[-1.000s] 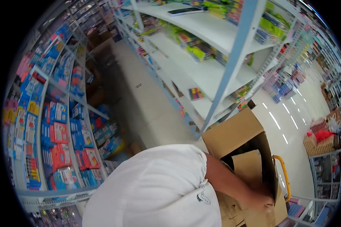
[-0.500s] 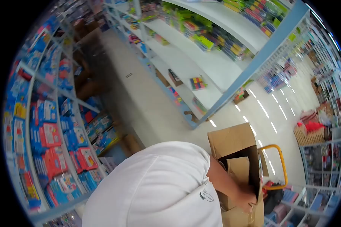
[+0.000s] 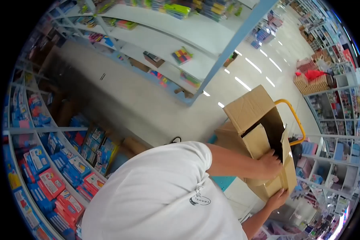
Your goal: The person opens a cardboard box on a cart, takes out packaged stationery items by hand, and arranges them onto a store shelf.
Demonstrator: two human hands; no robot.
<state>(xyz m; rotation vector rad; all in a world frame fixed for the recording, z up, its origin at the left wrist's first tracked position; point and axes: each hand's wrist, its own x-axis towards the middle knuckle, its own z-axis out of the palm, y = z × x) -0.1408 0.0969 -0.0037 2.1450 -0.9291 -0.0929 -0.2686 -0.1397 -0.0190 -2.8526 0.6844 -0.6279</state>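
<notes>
An open cardboard box stands in front of me at the right, its flaps raised. My left hand is closed on the box's inner flap near the opening. Lower down, my right hand grips the outer side near a corner, its fingers curled against the cardboard. A tall flap sticks up at the far end. The box's dark inside is mostly hidden by the flaps and my left hand.
A yellow metal handle rises behind the box. White shelves with packaged goods stand ahead, and blue and red packs fill shelves on the left. A wicker basket with red cloth sits at far right.
My view has turned, and the box appears higher and further right. My right hand has come into view on its side. My left hand is still on the box.
</notes>
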